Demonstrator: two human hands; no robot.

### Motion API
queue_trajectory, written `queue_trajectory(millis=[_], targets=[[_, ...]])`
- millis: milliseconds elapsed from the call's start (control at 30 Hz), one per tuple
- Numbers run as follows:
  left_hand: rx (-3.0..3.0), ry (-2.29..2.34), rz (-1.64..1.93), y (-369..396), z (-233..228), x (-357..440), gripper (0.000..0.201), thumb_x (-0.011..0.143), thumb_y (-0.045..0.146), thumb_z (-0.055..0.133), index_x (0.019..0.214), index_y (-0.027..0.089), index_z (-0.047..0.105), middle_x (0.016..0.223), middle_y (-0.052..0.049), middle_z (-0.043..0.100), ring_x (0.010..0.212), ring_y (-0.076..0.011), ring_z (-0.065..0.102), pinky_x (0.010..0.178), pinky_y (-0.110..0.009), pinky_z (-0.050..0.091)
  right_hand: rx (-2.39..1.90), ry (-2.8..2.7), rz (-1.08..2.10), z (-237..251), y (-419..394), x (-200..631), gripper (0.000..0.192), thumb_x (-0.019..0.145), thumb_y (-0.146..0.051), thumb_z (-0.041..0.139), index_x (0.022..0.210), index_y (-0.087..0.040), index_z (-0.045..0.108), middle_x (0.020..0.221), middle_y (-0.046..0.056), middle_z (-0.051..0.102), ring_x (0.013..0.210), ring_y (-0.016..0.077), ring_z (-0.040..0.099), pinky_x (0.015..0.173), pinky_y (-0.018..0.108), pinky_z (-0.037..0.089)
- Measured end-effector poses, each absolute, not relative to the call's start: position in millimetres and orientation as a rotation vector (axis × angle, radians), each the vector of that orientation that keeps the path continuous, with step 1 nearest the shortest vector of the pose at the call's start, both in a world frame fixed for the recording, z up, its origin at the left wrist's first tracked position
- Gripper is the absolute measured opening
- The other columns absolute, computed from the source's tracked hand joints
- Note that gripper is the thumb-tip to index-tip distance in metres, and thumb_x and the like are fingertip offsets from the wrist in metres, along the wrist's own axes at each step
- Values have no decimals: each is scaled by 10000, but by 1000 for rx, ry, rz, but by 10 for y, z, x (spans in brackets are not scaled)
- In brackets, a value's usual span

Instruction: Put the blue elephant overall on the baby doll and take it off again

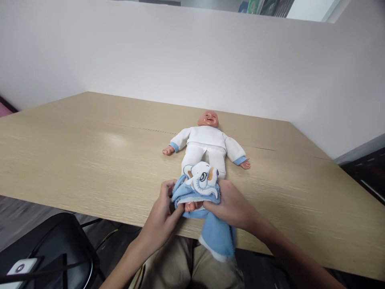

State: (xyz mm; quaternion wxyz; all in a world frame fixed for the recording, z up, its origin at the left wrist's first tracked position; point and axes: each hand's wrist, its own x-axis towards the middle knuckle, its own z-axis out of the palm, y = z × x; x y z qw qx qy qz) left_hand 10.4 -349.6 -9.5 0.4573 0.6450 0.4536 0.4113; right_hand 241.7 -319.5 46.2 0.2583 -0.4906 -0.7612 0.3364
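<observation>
A baby doll point(206, 136) in a white top and trousers with blue cuffs lies on its back, head toward the wall and legs toward me. Around its lower legs is bunched a soft blue doll garment point(197, 196) with white edging and an embroidered animal face. A doll foot point(190, 206) pokes out through the bunched cloth. My left hand point(167, 204) pinches the left side of the garment, thumb beside the foot. On the other side my right hand point(230, 202) grips the edge, thumb in front. A loose part of the cloth hangs over the table's front edge.
The wood-coloured table point(90, 160) reaches back to a white wall point(180, 60). A black chair point(57, 241) stands at the lower left, with a white device point(22, 269) on it. Cables lie on the floor. Dark shelving or a frame point(368, 168) shows at the right edge.
</observation>
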Motion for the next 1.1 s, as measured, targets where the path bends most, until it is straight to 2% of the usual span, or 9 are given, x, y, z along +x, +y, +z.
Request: queue_trajectory(millis=[100,200,333,467,633,767,867,967,1100], targets=[[1664,1137,1104,-3368,-138,109,436,1097,330,538,1502,236,408,1503,-119,574,1398,-253,554,1173,-387,415,-1278,-2028,839,422,-3058,2470,139,799,-171,702,934,-199,685,966,47,784,870,242,718,816,360,537],[1781,1187,1099,-3188,-72,78,273,1103,356,523,1320,202,586,1336,-111,644,1274,-267,589,1116,-398,438,-1182,-2086,847,429,-2868,2546,147,788,-168,741,925,-199,697,945,25,778,874,238,708,853,365,544],[1755,1027,979,-2978,115,-11,276,1105,417,548,1268,207,622,1328,-94,649,1273,-257,592,1146,-400,443,-1075,-2165,1038,464,-2679,2694,392,828,-224,807,1209,-206,715,1170,58,786,1076,288,727,1013,412,549],[1710,961,806,-2902,250,-153,269,1067,455,629,1192,218,640,1294,-78,672,1282,-264,609,1151,-402,454,-1022,-2063,1240,374,-2632,2831,671,873,-350,855,1472,-243,571,1390,88,688,1295,315,643,1149,447,491],[1649,944,589,-2858,278,-353,494,1001,516,724,1392,265,556,1437,-92,632,1312,-290,623,1140,-456,494,-860,-1740,1469,155,-2617,2909,312,943,-428,814,1124,-244,640,1087,16,627,1020,200,607,963,319,512],[1816,1098,689,-2693,322,-357,658,1004,559,702,1552,298,449,1618,-125,490,1394,-317,551,1206,-528,445,-841,-1449,1678,102,-2631,2937,421,872,-430,888,1107,-246,592,970,-23,546,857,150,539,765,242,471],[2075,1025,761,-2474,479,-202,633,1046,539,638,1600,310,436,1670,-116,440,1526,-315,425,1295,-530,334,-770,-1319,1724,131,-2637,2945,461,842,-394,916,1027,-253,519,924,-42,493,784,123,497,688,210,436],[2279,833,584,-2201,727,28,484,1052,558,613,1460,299,624,1590,-81,556,1530,-313,410,1292,-498,316,-737,-1307,1741,190,-2601,2979,523,827,-350,932,1050,-275,464,943,-51,498,760,110,495,660,195,420],[2357,623,271,-1849,1016,274,364,925,590,764,1077,260,786,1321,-60,731,1282,-313,595,1050,-378,484,-770,-1515,1797,277,-2504,3146,663,837,-349,933,1305,-283,468,1109,-2,605,936,147,621,809,240,488]])
